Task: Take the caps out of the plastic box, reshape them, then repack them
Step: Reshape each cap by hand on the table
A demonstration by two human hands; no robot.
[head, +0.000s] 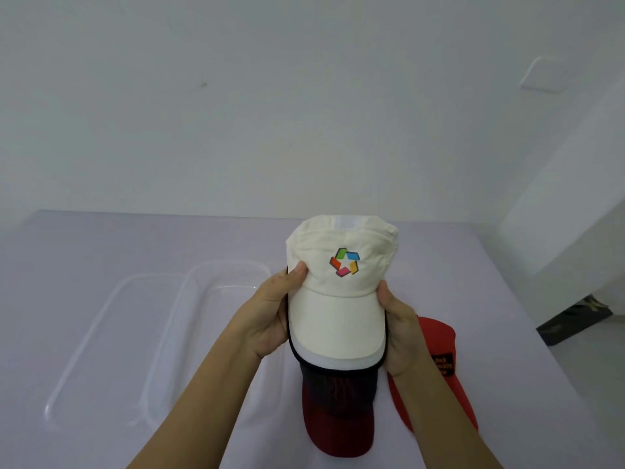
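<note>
A cream cap with a multicoloured star logo is held up above the table, brim toward me. My left hand grips its left side with the thumb on the crown, and my right hand grips its right side at the brim. A dark edge shows under the cream brim. Below it on the table lies a dark red and navy cap. A bright red cap with a dark label lies to the right, partly hidden by my right forearm. The clear plastic box stands on the table to the left.
The clear lid lies flat left of the box on the pale lilac table. A white wall rises behind the table. A dark object sits beyond the table's right edge.
</note>
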